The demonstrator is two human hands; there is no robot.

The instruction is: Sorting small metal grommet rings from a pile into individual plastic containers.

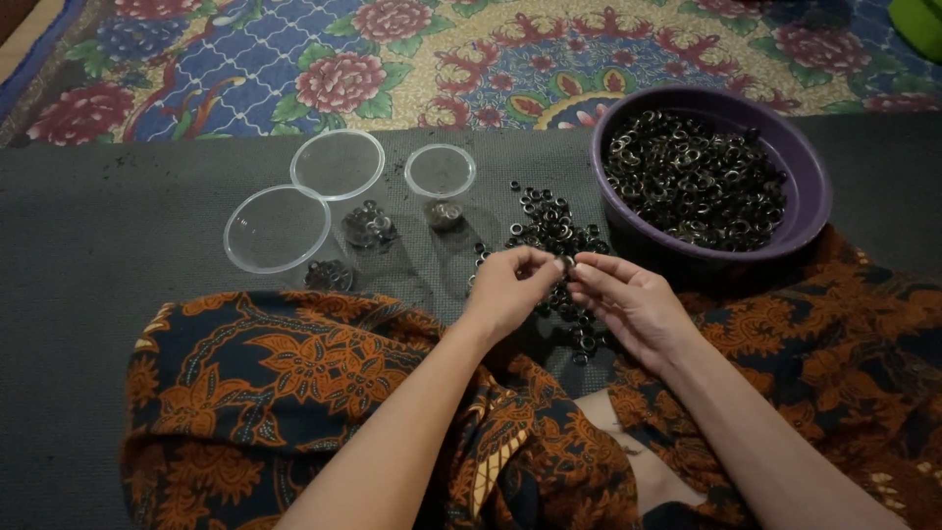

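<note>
My left hand [510, 290] and my right hand [628, 299] meet fingertip to fingertip above a loose pile of small dark metal rings [554, 231] on the grey mat. Between the fingertips sits one small ring [567, 262], pinched by both hands. A purple bowl [810, 191] full of the same rings stands to the right, just beyond my right hand. Three clear plastic cups [277, 231] stand to the left of the pile, each with a few pieces at its bottom.
A grey mat [98, 226] covers the floor in front of me, with a flowered carpet [343, 69] behind it. An orange and dark patterned cloth [265, 393] covers my lap. A green object [922, 25] shows at the top right corner.
</note>
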